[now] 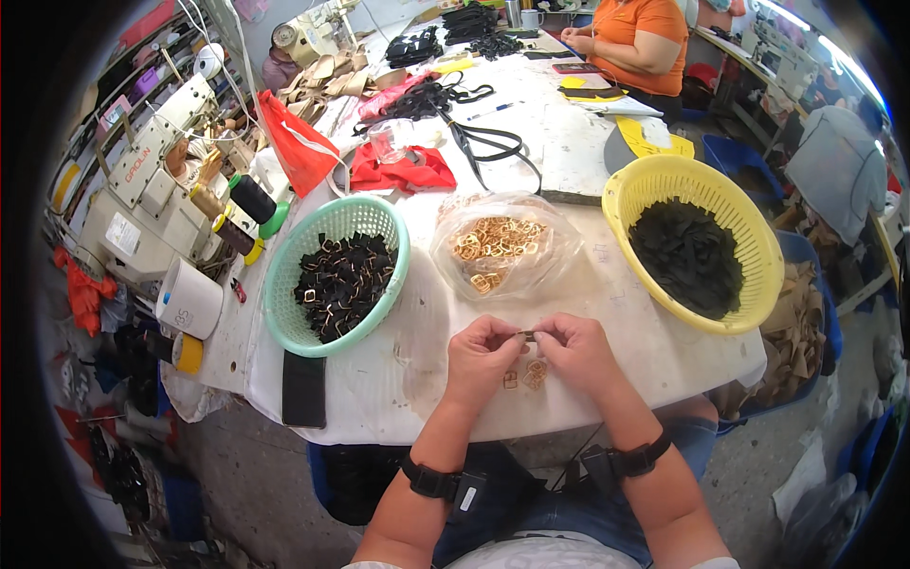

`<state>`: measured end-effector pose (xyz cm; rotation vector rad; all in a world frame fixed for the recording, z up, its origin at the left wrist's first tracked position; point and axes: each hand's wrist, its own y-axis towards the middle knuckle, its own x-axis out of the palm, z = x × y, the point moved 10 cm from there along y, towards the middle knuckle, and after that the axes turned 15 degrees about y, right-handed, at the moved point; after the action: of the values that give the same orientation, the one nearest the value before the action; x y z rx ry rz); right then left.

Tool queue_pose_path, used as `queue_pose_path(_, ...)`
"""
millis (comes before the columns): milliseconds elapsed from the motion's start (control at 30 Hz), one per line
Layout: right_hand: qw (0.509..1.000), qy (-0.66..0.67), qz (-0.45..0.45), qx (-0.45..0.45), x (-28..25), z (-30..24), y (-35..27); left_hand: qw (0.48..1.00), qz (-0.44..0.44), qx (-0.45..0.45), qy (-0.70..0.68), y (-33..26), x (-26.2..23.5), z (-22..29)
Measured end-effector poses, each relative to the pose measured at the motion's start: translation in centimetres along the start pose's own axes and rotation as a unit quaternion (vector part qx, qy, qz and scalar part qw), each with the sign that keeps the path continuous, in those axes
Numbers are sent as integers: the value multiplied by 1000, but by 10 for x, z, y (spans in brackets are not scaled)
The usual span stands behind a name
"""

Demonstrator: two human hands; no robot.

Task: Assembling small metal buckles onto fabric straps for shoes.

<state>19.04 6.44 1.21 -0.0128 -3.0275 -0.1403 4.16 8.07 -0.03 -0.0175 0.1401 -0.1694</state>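
My left hand (479, 358) and my right hand (576, 353) meet over the near part of the white table, thumbs and fingers pinched together. Between the fingertips is a small black strap piece (529, 336), mostly hidden; whether a ring is on it I cannot tell. Just below lie several loose gold metal buckles (535, 374). Beyond my hands, a clear plastic bag (559, 256) stands open, full of gold buckles (498, 237). At the left, a green basket (403, 256) contains black strap pieces with gold buckles (343, 284). At the right, a yellow basket (768, 275) contains plain black strap pieces (687, 256).
A black phone (303, 391) lies at the table's near left edge. Sewing machine (142, 185), thread spools (251, 197) and a white container (188, 299) stand left. Farther back are red cloth (403, 171) and black straps (488, 147). A person in orange (635, 47) sits at the far right.
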Motion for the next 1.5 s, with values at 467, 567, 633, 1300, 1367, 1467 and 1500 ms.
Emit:
queue_pose_path(467, 998, -45, 6, -31, 0, -5, -3, 1000, 1, 3, 4, 0, 2, -4)
queue_pose_path(567, 999, -39, 9, -30, 1, -7, -3, 1000, 9, 6, 0, -1, 1, -2)
queue_pose_path(633, 999, -38, 11, -27, 1, -8, -3, 1000, 17, 0, 13, -1, 0, 0)
queue_pose_path(1300, 955, 253, -71, 139, 14, 17, -5, 997, -25, 11, -66, 0, -5, 4)
queue_pose_path(1367, 964, 228, -61, 126, 12, 13, -5, 998, -29, 17, -59, 0, -3, 5)
queue_pose_path(1467, 966, 222, -59, 121, 12, 14, -5, 998, -24, 4, -65, 0, -1, 3)
queue_pose_path(1500, 966, 221, -58, 122, 12, 15, -5, 998, -26, 6, -61, 0, -1, 4)
